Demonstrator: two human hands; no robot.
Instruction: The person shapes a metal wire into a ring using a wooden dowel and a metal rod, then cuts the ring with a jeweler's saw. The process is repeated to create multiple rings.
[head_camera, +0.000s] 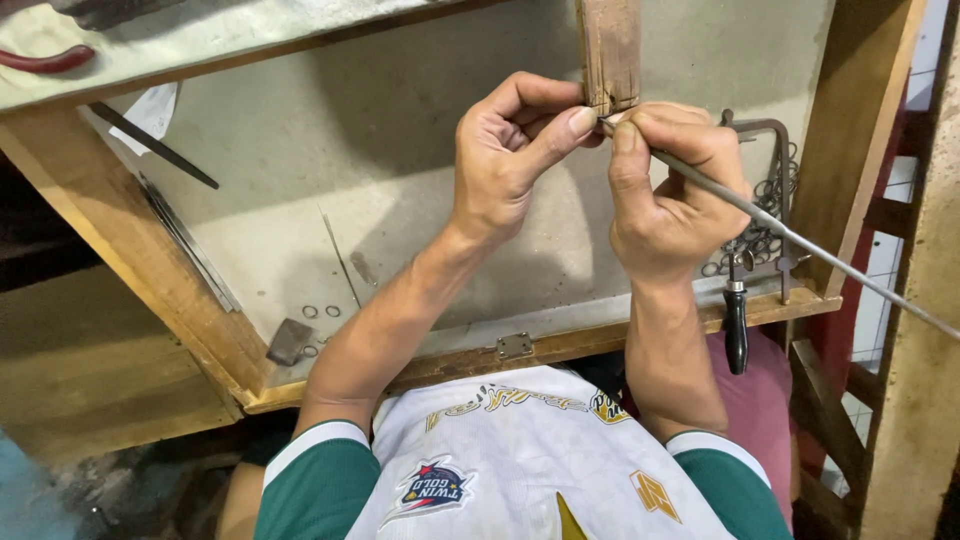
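**Steel rod worked at the wooden peg**

Steel, thin and stiff, the rod (790, 235) looked light; the right hand (670, 200) gripped it near the tip. The left hand (510, 160) pinched something tiny, hidden, against the wooden peg (610, 50) above the tray (560, 345).

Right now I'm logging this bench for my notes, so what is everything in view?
wooden peg: one, brown, sticks out from the bench edge at top, both hands at its tip
thin metal rod: one, grey, runs from the peg down to the right
saw frame: one, metal with black handle, right side of the tray
wire rings: a pile, grey, by the saw frame; a few loose ones lower left
wooden tray: one, pale lining, under the hands
red-handled tool: one, top left, partly out of view
left hand: pinches at the peg tip
right hand: grips the rod
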